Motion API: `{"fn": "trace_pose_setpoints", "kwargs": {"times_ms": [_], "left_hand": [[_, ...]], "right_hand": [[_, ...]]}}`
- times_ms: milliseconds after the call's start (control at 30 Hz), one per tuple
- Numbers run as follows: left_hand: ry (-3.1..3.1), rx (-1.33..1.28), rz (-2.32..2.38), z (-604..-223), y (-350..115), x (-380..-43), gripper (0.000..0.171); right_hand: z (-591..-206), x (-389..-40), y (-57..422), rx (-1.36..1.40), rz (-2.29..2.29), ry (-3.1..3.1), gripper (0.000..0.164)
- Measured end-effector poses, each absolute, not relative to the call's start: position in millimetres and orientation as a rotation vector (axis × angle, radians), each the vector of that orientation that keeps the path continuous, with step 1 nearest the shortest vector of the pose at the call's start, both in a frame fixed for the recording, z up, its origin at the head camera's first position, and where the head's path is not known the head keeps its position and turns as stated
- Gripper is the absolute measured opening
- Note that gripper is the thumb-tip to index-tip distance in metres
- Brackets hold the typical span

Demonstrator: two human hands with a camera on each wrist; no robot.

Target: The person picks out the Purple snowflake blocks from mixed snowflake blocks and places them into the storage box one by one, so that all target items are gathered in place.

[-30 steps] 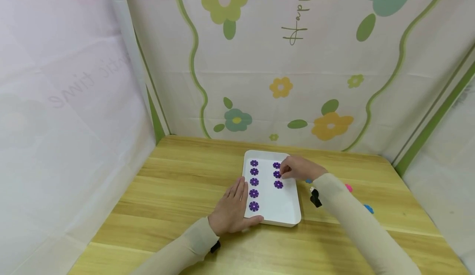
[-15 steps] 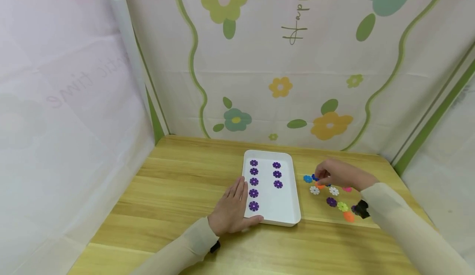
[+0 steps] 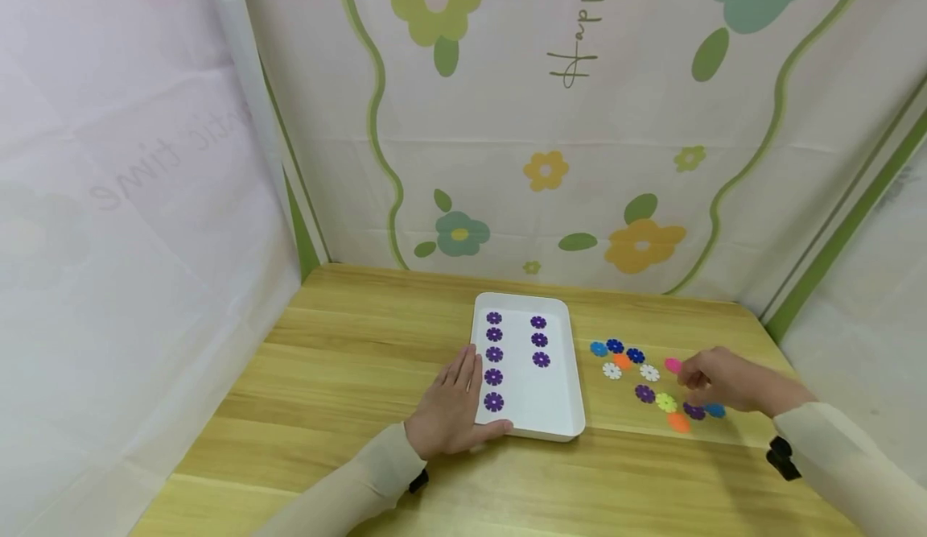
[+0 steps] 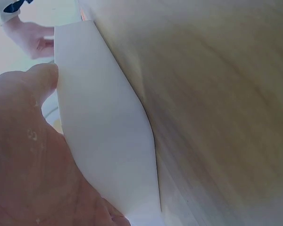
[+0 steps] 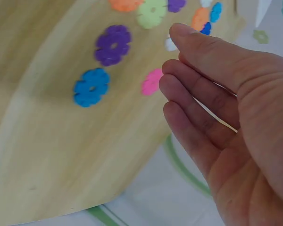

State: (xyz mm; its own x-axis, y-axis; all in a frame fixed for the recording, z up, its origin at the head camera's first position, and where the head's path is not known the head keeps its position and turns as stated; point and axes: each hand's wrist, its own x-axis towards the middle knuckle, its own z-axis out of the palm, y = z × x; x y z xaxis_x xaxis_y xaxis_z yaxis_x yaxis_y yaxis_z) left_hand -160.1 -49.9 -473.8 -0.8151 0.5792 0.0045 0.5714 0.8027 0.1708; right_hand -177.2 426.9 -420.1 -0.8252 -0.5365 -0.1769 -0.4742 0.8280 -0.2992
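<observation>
My left hand (image 3: 451,404) rests at the near left corner of a white tray (image 3: 539,410), fingers straight along its left side and thumb over the front rim. In the tray lie purple snowflake discs (image 3: 494,377), several in a left column and three in a right one. My right hand (image 3: 731,380) hovers over the right end of the loose discs, near a purple disc (image 5: 113,45), a blue disc (image 5: 91,87) and a pink disc (image 5: 152,82). Its fingers are loosely bent, and nothing shows between them and the thumb in the right wrist view.
Right of the tray, several loose discs lie on the wooden table (image 3: 348,344): white (image 3: 611,371), orange (image 3: 678,422), yellow-green (image 3: 665,402), dark blue (image 3: 635,355) and another purple (image 3: 644,394). Flower-printed cloth (image 3: 507,118) hangs behind and at both sides.
My right hand has left the tray's right column and moved right across the loose discs to their far end. The left hand and the tray have stayed in place.
</observation>
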Motion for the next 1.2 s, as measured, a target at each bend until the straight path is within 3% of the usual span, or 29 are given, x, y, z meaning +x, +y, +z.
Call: {"fn": "trace_pose_setpoints", "kwargs": {"times_ms": [700, 1200], "left_hand": [[2.943, 0.931, 0.207, -474, -50, -161, 0.112], [2.937, 0.909, 0.212, -474, -49, -161, 0.112]], "right_hand": [[-461, -170, 443, -0.812, -0.368, 2.786, 0.022], [-457, -177, 446, -0.637, -0.515, 2.723, 0.025]]}}
